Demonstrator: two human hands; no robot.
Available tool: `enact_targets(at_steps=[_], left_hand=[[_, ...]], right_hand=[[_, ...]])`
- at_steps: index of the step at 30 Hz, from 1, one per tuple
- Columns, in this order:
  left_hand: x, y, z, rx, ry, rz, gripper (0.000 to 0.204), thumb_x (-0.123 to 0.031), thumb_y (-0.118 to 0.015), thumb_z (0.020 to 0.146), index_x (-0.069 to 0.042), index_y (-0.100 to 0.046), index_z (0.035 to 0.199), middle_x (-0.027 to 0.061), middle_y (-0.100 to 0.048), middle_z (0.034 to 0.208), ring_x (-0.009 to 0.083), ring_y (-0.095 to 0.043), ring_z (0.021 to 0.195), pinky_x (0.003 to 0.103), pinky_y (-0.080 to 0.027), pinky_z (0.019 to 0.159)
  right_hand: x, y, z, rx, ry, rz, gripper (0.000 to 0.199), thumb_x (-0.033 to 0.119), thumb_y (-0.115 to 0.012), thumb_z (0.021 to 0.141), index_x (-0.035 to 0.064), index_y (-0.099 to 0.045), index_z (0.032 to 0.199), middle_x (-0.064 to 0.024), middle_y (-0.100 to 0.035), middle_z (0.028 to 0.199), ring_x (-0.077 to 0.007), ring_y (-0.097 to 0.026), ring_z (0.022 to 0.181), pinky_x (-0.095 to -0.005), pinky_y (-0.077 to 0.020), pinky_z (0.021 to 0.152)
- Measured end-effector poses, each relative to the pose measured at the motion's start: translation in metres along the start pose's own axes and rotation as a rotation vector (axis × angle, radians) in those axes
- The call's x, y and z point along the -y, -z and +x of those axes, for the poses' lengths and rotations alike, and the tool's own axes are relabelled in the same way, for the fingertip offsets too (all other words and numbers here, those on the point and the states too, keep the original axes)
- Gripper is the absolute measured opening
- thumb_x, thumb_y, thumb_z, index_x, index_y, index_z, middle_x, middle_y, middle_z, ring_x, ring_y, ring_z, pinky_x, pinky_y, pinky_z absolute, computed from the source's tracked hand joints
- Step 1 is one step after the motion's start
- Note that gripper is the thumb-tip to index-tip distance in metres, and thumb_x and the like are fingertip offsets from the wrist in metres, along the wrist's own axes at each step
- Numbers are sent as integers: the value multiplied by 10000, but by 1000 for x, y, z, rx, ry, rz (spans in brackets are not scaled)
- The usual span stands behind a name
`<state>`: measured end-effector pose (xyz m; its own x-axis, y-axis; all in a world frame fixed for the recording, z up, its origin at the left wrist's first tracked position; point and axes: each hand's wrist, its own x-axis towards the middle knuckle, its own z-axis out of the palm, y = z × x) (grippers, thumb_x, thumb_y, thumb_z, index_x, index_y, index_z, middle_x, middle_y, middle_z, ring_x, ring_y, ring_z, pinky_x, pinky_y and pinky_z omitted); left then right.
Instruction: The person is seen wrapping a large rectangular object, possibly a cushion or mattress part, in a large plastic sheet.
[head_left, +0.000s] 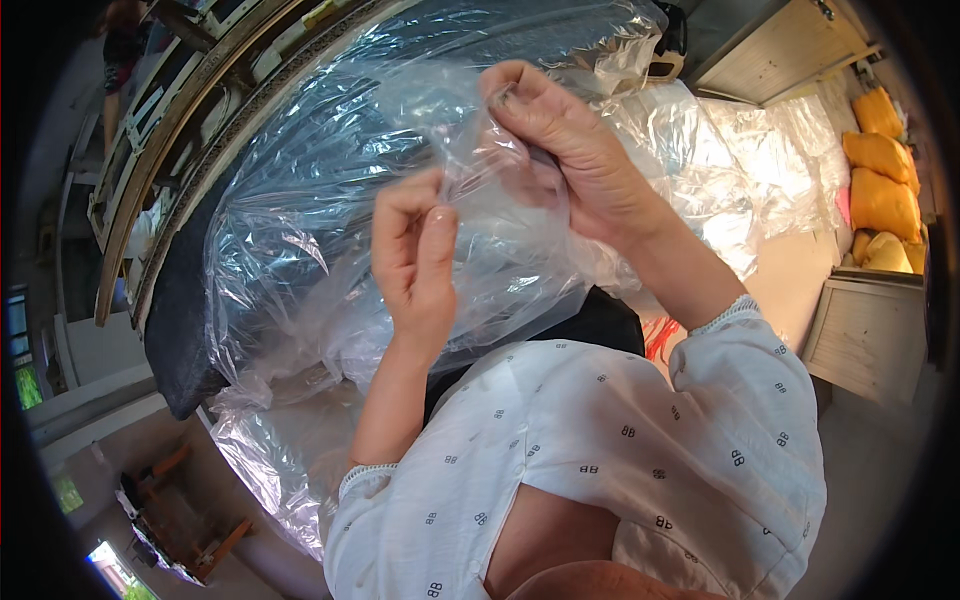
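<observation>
A large sheet of clear plastic film spreads in shiny wrinkles before me, over dark material. Both of my hands are raised above it, gripping a gathered part of the film. My left hand is closed, its thumb and bent fingers pinching the film's edge. A little farther off and to the right, my right hand pinches another part between thumb and fingers. A crumpled stretch of film runs between the two hands. Some fingers of my right hand are seen only through the film.
Curved wooden and metal rails border the film at the far left. Stacked yellow-orange bundles lie at the right above a wooden cabinet. A wooden stool stands on the floor at lower left. Dark cloth shows beside the film.
</observation>
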<state>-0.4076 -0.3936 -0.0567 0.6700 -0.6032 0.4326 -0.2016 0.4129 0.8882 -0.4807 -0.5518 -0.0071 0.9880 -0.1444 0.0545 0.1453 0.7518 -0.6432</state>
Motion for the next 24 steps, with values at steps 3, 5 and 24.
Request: enact_targets(at_steps=[3,5,24], left_hand=[[-7,-2,-3,-37,15,-111,114,-50,-507,901,-20,-461,1001,58,-533,994,79,-476,796,221,-412,734],[-13,-5,-1,-60,-26,-116,134,-46,-505,901,-20,-447,1019,46,-530,955,69,-464,751,220,-416,708],[-26,-20,23,-32,242,-53,367,-4,-550,865,-52,-501,1225,-16,-465,723,25,-435,505,174,-394,436]], right_hand=[[9,4,5,-40,175,-447,121,158,-551,904,98,-501,996,17,-538,773,-11,-408,566,-162,-309,480],[13,4,8,-72,298,-744,114,139,-559,896,91,-508,987,16,-550,793,-11,-461,626,-158,-345,519],[64,-16,22,290,129,-1108,214,75,-558,876,22,-492,1072,-5,-482,820,-80,-454,735,-210,-396,655]])
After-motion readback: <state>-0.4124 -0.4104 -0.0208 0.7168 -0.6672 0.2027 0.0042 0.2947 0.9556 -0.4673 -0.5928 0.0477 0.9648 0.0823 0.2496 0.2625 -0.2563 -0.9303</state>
